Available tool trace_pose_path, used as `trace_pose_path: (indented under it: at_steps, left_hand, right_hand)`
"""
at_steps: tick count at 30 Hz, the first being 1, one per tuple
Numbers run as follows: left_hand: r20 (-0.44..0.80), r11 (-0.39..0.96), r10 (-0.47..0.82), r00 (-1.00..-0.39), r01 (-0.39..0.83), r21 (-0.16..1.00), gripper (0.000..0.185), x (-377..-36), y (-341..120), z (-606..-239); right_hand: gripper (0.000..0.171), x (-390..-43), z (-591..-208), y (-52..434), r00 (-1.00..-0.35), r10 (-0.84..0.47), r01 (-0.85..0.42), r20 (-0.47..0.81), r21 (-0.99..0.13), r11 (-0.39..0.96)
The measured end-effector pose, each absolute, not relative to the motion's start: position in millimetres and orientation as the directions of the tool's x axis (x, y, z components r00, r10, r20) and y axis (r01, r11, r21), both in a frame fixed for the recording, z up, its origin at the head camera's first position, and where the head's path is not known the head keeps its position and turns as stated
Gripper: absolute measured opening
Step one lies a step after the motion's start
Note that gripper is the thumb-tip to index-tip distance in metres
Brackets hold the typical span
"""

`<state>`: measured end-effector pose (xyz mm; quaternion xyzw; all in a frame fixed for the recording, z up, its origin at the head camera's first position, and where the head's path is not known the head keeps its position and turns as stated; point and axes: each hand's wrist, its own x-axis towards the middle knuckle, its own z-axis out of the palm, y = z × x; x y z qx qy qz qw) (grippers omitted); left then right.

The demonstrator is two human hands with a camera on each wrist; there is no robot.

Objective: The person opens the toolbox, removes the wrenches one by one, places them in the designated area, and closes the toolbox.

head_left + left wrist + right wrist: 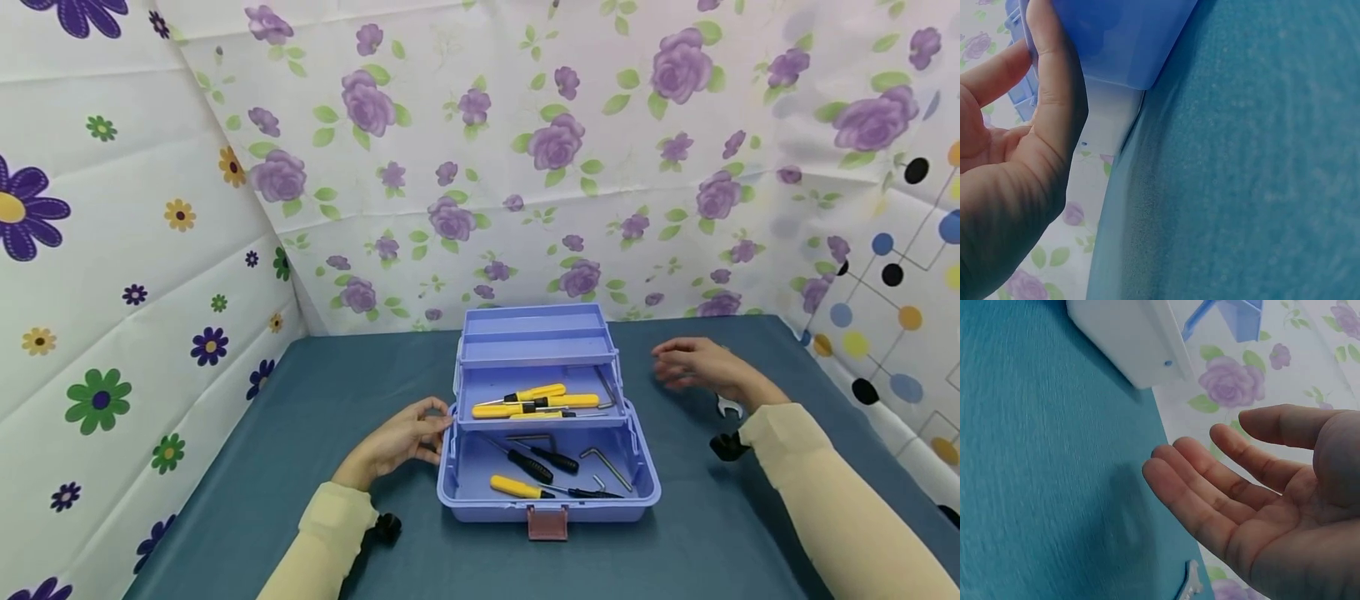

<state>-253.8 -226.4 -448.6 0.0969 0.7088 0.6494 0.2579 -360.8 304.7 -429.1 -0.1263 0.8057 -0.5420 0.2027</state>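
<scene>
The left hand (pixel 401 437) pinches the left rim of the blue toolbox (pixel 487 514) between thumb and fingers. The right hand (pixel 705 367), loosely open and holding nothing, hovers to the right, near 1 wrench (pixel 724 402) on the teal table (pixel 690 517). The toolbox stands open, yellow-handled screwdrivers (pixel 577 401) above, black-handled screwdrivers (pixel 530 466) below. Floral cloth (pixel 510 250) hangs behind.

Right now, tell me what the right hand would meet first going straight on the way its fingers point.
Most likely the open blue toolbox, on the side nearest the right hand; depth is unclear, so the hand might pass above or behind it.
</scene>
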Motion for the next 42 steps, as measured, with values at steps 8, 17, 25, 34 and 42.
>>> trace_pose_path:
  at_steps: [8, 17, 25, 34, 42]
  left_hand:
    - [-0.246, 0.155, 0.456, -0.855, -0.195, 0.968, 0.028, -253.9, -230.4, -449.8]
    - [-0.242, 0.181, 0.454, -0.858, -0.177, 0.967, 0.028, -250.2, -233.9, -447.6]
    - [-0.263, 0.224, 0.398, -0.879, -0.185, 0.957, 0.034, -251.2, -235.1, -447.7]
    - [-0.257, 0.248, 0.374, -0.891, -0.171, 0.953, 0.038, -263.9, -235.7, -439.5]
    - [-0.253, 0.263, 0.328, -0.91, -0.17, 0.95, 0.044, -273.1, -231.1, -430.7]
  right_hand:
    - [0.062, -363.1, -430.1, 292.6, -0.878, -0.442, 0.023, -0.184, -0.938, 0.345]
    - [0.061, -361.4, -427.6, 279.1, -0.865, -0.452, 0.053, -0.217, -0.936, 0.347]
    - [0.06, -361.1, -425.3, 275.6, -0.849, -0.474, 0.074, -0.232, -0.942, 0.328]
    - [0.061, -359.6, -424.8, 276.6, -0.844, -0.485, 0.071, -0.229, -0.944, 0.322]
    - [0.061, -360.7, -419.1, 272.7, -0.843, -0.497, 0.052, -0.205, -0.951, 0.304]
